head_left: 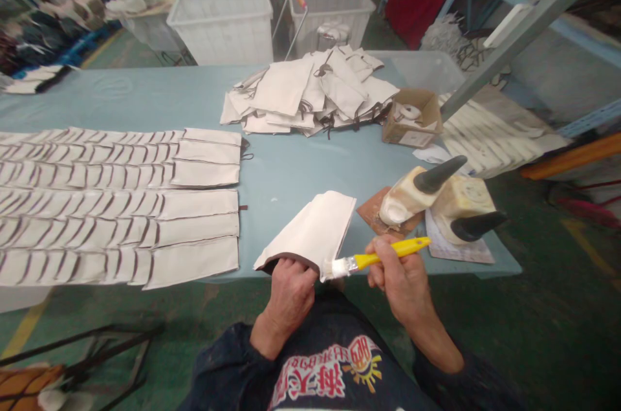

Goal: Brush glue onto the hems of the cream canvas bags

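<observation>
My left hand (290, 291) is closed on the near end of a stack of cream fabric pieces (315, 226) that juts over the table's front edge. My right hand (395, 275) grips a yellow-handled brush (373, 259); its white bristles touch the stack's near right corner. Two glue-caked bottles with dark cone spouts (422, 194) lie just right of the stack on a brown pad.
Rows of overlapped cream pieces with dark edges (116, 204) cover the left of the light blue table (291, 165). A loose heap of similar pieces (310, 94) lies at the back, beside a small cardboard box (412, 120). White plastic bins (223, 26) stand behind the table.
</observation>
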